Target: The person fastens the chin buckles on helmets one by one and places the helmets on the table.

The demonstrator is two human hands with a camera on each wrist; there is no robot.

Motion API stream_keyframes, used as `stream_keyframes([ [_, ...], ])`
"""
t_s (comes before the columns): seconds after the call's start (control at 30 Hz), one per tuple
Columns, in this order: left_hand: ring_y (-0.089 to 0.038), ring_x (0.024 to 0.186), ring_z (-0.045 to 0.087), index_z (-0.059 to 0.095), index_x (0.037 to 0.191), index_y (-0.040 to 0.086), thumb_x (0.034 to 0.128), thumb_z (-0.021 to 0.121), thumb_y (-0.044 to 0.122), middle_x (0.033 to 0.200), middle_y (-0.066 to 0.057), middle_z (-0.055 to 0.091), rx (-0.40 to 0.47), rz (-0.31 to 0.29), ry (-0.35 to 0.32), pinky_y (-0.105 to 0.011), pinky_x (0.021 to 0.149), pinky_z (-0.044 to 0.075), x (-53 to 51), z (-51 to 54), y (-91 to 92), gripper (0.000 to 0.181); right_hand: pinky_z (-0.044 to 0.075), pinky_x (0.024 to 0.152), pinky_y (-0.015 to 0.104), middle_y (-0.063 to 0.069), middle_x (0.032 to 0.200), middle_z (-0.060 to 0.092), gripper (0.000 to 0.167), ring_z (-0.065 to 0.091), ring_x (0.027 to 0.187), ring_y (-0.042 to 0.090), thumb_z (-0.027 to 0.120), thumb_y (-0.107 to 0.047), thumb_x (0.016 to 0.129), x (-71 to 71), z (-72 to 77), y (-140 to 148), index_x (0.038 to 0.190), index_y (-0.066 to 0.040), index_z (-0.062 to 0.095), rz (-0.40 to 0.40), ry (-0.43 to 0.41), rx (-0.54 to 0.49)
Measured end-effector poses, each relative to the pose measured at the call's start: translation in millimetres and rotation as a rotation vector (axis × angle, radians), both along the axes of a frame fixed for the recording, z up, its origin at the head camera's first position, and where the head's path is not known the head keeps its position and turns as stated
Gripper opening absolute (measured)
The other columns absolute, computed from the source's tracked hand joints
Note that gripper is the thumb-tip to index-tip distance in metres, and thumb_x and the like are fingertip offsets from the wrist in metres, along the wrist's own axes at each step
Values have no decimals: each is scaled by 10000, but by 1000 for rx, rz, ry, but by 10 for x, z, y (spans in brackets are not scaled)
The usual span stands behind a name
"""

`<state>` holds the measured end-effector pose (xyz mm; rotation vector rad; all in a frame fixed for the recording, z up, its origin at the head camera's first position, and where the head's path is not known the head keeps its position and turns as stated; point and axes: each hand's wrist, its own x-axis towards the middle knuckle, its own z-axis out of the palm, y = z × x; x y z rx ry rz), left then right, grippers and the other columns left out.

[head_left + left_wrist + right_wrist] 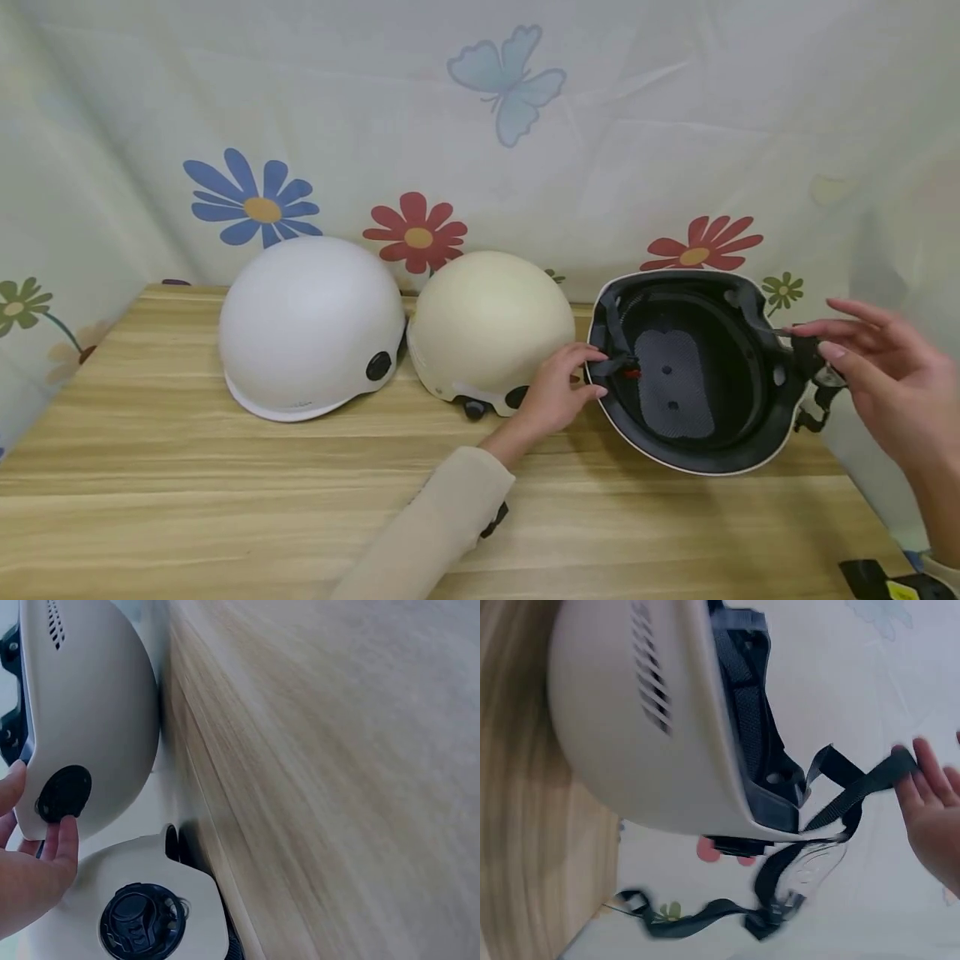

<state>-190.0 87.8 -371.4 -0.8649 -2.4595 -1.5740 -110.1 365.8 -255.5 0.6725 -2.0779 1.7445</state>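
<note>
- Counting the helmets gives three: one white helmet and one cream helmet, both dome up to the left of the left hand's fingers, the cream one nearer them, plus one upturned helmet between those fingers and the right hand
- Beneath the fingers spreads one wood-grain table; beyond them hangs a pale cloth printed with one blue butterfly, one large blue flower and two red flowers
- The left fingers and thumb grasp the left rim of the upturned helmet, its black lining just to the right of them
- The right fingers and thumb pinch a black strap at the helmet's right side, so the shell lies just left of these fingertips, with more webbing dangling below them
</note>
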Motion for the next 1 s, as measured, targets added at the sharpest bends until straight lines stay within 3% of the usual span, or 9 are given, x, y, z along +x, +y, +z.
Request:
stream_keyframes([
  [0.13, -155, 1108, 501, 615, 1137, 72, 798, 705, 100, 1226, -55, 528, 3, 1, -3, -194, 814, 461, -7, 2, -4, 352, 391, 758, 96, -2, 1150, 595, 530, 541, 1059, 77, 427, 190, 865, 38, -106, -97, 1366, 41, 341, -28, -53, 334],
  [0.23, -154, 1118, 496, 612, 1146, 77, 802, 700, 100, 1240, -49, 521, -2, -7, -7, -184, 815, 455, -12, 2, -9, 356, 404, 834, 106, -26, 1190, 564, 579, 521, 1079, 29, 498, 165, 850, 32, -228, -160, 1381, 1, 336, -20, -78, 554],
  [0.37, -145, 1126, 492, 614, 1147, 86, 804, 697, 102, 1249, -36, 517, -10, -13, -2, -168, 815, 447, -17, 0, -14, 354, 403, 852, 111, -1, 1208, 541, 574, 511, 1086, 7, 529, 153, 840, -6, -398, -213, 1365, -3, 358, 51, -104, 581],
  [0.57, -156, 1127, 494, 618, 1138, 86, 800, 702, 106, 1247, -48, 518, -6, -12, 6, -163, 810, 449, -7, 29, 0, 350, 358, 862, 62, -144, 1201, 499, 490, 452, 1098, -89, 613, 38, 837, -16, -532, -325, 1296, -43, 460, -21, -107, 699],
  [0.77, -156, 1132, 491, 612, 1149, 87, 805, 696, 101, 1253, -47, 513, -7, -8, -8, -158, 808, 444, -8, 26, -11, 355, 328, 877, 50, -105, 1249, 475, 440, 369, 1157, -126, 615, -54, 865, 34, -459, -359, 1284, -42, 478, -2, -140, 789],
  [1.0, -167, 1126, 496, 612, 1149, 69, 804, 698, 101, 1251, -65, 515, 6, -10, -9, -153, 799, 445, -13, 12, -4, 357, 328, 873, 51, -184, 1277, 435, 500, 372, 1164, -111, 636, -6, 835, 46, -252, -445, 1303, -58, 466, 12, -30, 851],
])
